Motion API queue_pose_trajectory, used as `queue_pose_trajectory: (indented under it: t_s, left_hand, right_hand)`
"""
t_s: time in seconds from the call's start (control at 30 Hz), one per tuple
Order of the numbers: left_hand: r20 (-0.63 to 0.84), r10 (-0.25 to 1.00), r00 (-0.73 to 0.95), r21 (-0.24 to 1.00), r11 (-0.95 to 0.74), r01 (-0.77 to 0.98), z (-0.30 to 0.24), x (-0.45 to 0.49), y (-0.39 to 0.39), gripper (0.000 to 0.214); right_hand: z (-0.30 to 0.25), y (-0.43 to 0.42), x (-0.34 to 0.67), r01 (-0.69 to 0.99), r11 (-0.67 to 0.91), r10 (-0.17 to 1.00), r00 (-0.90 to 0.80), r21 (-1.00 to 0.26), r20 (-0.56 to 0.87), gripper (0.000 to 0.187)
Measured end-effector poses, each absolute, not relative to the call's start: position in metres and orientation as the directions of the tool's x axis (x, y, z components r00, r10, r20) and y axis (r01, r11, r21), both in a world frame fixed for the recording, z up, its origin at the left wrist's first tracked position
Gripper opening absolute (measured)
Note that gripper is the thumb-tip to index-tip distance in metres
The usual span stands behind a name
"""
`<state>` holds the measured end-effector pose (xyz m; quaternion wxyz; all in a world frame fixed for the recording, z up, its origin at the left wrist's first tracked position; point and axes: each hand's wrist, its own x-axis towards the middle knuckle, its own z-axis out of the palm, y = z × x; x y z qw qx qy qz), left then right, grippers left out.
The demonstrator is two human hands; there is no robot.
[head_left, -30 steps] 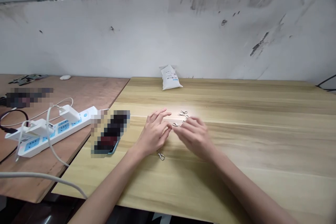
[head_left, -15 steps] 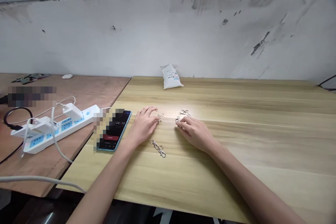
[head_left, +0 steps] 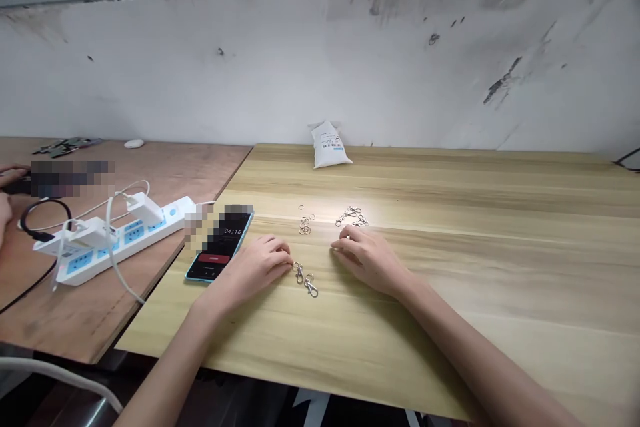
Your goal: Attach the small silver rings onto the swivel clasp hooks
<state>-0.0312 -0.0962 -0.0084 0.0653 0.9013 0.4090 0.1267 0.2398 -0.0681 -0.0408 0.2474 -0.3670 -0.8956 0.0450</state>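
two clasps (head_left: 311,287) lie beside the left hand (head_left: 261,263), half-curled like the right hand (head_left: 371,257), any grip unclear.

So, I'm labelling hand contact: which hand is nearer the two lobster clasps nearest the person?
Left. The left hand is just left of the two lobster clasps, contact unclear; the right hand is farther off to their right.

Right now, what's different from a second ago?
The left hand and right hand, nearly touching then, are now apart. The left has drawn left and toward the person, beside the two nearer clasps; the rings beyond it show clearly. What either grips is unclear. The right stays near the other clasps; the phone and white bag lie where they were.
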Motion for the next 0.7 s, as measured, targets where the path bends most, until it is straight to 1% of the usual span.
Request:
queue_pose_trajectory:
  t_s: [0.07,0.2,0.4,0.5,0.57,0.7]
  left_hand:
    - [0.185,0.737,0.65,0.172,-0.675,0.717,-0.01,-0.029,-0.094,0.019]
    - [0.196,0.705,0.682,0.123,-0.708,0.696,-0.012,-0.024,-0.093,0.018]
    - [0.237,0.664,0.709,0.066,-0.74,0.67,-0.012,-0.017,-0.092,0.021]
    - [0.249,0.662,0.707,0.074,-0.741,0.668,-0.011,-0.015,-0.09,0.021]
    - [0.276,0.664,0.695,0.095,-0.739,0.667,-0.01,-0.012,-0.088,0.018]
    - [0.366,0.65,0.666,0.145,-0.747,0.649,-0.001,0.005,-0.079,0.016]
  right_hand:
    - [-0.041,-0.068,0.241,0.639,0.72,0.687,-0.603,-0.271,0.406,0.019]
    - [-0.04,-0.068,0.241,0.64,0.713,0.696,-0.599,-0.284,0.396,0.019]
    - [-0.04,-0.067,0.24,0.634,0.71,0.702,-0.598,-0.307,0.387,0.019]
    - [-0.041,-0.067,0.24,0.619,0.707,0.707,-0.593,-0.342,0.387,0.02]
    - [-0.041,-0.068,0.24,0.596,0.689,0.725,-0.577,-0.412,0.377,0.02]
    - [-0.035,-0.073,0.237,0.459,0.58,0.784,-0.538,-0.673,0.309,0.028]
